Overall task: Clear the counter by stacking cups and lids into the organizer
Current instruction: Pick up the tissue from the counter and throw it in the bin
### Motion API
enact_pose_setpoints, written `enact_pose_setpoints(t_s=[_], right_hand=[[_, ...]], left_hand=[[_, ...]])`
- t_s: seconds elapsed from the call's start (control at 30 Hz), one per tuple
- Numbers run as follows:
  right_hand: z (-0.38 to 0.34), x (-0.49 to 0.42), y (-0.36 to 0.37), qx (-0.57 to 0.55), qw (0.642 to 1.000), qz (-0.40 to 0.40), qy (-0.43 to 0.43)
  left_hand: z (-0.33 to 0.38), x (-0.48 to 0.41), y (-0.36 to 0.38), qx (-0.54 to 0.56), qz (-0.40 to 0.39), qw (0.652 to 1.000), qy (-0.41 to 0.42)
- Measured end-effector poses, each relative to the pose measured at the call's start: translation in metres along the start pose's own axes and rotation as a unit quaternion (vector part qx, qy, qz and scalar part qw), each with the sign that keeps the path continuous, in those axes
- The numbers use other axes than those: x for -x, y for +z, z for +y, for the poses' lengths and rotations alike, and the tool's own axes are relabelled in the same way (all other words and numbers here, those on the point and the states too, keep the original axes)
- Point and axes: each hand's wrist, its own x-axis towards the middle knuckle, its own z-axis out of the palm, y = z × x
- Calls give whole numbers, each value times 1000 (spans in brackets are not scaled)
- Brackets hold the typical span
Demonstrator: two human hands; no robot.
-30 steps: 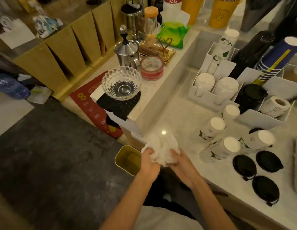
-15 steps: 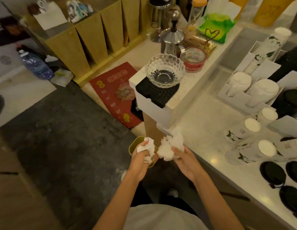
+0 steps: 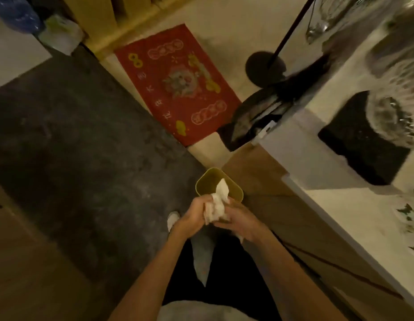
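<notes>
A crumpled white tissue [image 3: 217, 204] sits pressed between my left hand [image 3: 194, 216] and my right hand [image 3: 240, 220], both closed around it. The hands hover just over the near rim of a small yellow bin [image 3: 202, 184] on the floor beside the counter. A floral paper cup [image 3: 409, 218] shows blurred at the right edge of the white counter [image 3: 354, 212]. The organizer and the lids are out of view.
A glass bowl [image 3: 393, 112] on a black mat [image 3: 354, 140] sits on the raised white ledge at right. On the floor lie a red printed mat [image 3: 176, 84], a dark rug [image 3: 74, 135], and a black stand base [image 3: 264, 66]. My shoe [image 3: 172, 218] is near the bin.
The view has swung down and left toward the floor, so cups, lids and organizer left the frame. My hands moved off the counter edge and brought the tissue pieces together above the yellow bin.
</notes>
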Motion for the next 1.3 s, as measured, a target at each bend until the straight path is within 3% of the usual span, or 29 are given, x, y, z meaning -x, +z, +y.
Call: enact_pose_setpoints(t_s=[0.13, 0.2, 0.3, 0.4, 0.47, 0.57, 0.67, 0.77, 0.93, 1.07, 1.17, 1.3], right_hand=[[12, -92, -15, 113, 988, 90, 59], [29, -143, -24, 155, 979, 109, 78], [66, -218, -43, 221, 963, 111, 110], [109, -291, -66, 201, 952, 160, 164], [140, -338, -79, 216, 946, 185, 158], [175, -394, -98, 305, 927, 201, 82], [203, -440, -119, 305, 930, 195, 66], [229, -474, -139, 379, 908, 175, 41], [254, -513, -165, 487, 844, 225, 12], [265, -528, -176, 509, 832, 221, -33], [265, -531, -177, 526, 829, 189, -18], [248, -515, -170, 607, 785, 122, 18]], left_hand=[[-4, -91, -51, -71, 53, 996, 6], [-11, -141, -72, -111, 113, 986, 51], [-39, -212, -103, -162, 124, 974, 103], [-73, -283, -114, -232, 131, 959, 101], [-92, -333, -111, -310, 116, 936, 122], [-117, -396, -99, -374, 79, 913, 142], [-137, -451, -83, -434, 61, 889, 133], [-152, -497, -69, -522, 27, 836, 166], [-168, -551, -62, -642, 17, 750, 159], [-171, -573, -65, -715, 22, 679, 166], [-170, -578, -68, -727, -28, 674, 132], [-161, -562, -67, -747, -76, 659, 49]])
